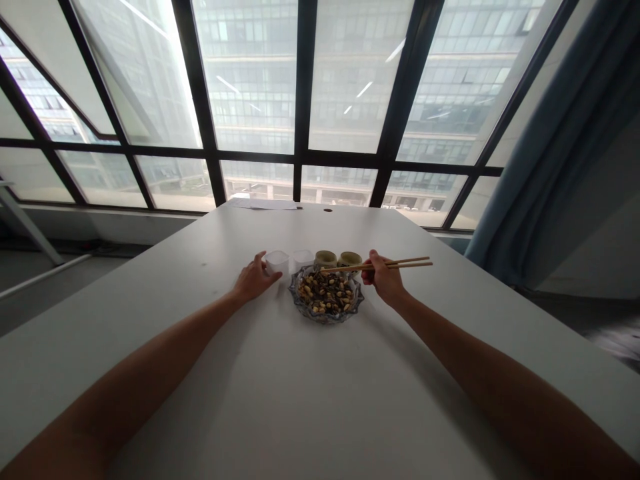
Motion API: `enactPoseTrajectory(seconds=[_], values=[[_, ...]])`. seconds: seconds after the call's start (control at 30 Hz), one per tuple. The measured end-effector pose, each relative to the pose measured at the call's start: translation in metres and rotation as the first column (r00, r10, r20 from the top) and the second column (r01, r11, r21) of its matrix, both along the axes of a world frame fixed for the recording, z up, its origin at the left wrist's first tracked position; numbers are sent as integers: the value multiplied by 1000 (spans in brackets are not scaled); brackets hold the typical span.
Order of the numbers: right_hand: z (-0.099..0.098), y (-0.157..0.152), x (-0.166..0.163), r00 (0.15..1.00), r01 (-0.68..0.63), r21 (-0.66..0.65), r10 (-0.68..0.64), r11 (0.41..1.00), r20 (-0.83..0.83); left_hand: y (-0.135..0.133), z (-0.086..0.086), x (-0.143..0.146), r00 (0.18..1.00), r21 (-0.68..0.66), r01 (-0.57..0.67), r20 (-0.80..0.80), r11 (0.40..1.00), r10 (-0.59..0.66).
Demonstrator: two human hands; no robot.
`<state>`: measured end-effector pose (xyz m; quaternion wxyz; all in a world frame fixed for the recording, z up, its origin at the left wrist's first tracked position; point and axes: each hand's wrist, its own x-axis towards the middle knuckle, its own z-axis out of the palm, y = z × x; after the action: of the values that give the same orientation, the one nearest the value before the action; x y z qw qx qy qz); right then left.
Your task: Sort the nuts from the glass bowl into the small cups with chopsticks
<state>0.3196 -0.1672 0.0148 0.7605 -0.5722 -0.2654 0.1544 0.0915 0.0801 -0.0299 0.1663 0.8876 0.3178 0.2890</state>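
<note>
My right hand grips a pair of wooden chopsticks, their tips pointing left over the near cups' front and the back of a glass bowl. Inside the scalloped bowl lies a mix of nuts and dark seeds. On the left, my left hand curls its thumb and fingers around a small white cup. Beside that cup is a second white cup. Two greenish-tan cups complete the row behind the bowl, the rightmost tan cup close to my right hand.
Everything stands on a long white table. Papers lie at its far edge, near a round dark hole. Large windows rise behind, and a blue curtain hangs on the right.
</note>
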Motion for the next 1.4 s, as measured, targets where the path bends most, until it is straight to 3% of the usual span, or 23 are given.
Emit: enactPoseTrajectory(seconds=[0.13, 0.27, 0.4, 0.57, 0.67, 0.8, 0.97, 1.1, 1.3, 1.4], values=[[-19, -9, -8, 1000, 16, 3, -16, 1000, -10, 1, 0, 0, 1000, -8, 8, -3, 1000, -8], [-28, -17, -11, 992, 39, 52, -32, 998, -121, 1, 6, 2, 998, 36, 24, 65, 999, -27], [-29, -20, -13, 980, 46, 88, -28, 995, -197, -5, 25, 7, 995, 167, 67, 63, 984, -78], [-30, -25, -17, 968, 83, 122, -50, 989, -248, -19, 57, 29, 986, 282, 145, -124, 948, -114], [-30, -27, -19, 965, 97, 153, -55, 983, -257, -23, 73, 47, 963, 233, 163, -250, 959, -103], [-30, -27, -20, 966, 120, 170, -75, 978, -249, -23, 85, 64, 915, 73, 146, -389, 987, -107], [-32, -27, -21, 975, 121, 167, -85, 979, -208, -22, 84, 70, 855, -37, 190, -485, 981, -184], [-34, -27, -24, 986, 103, 172, -78, 980, -144, -20, 77, 74, 859, -54, 241, -452, 969, -239], [-31, -31, -32, 993, 115, 124, -118, 986, 21, -17, 77, 73, 891, 97, 413, -251, 906, -379], [-29, -33, -37, 986, 119, 111, -130, 987, 103, -19, 81, 71, 873, 208, 473, -239, 856, -424]])
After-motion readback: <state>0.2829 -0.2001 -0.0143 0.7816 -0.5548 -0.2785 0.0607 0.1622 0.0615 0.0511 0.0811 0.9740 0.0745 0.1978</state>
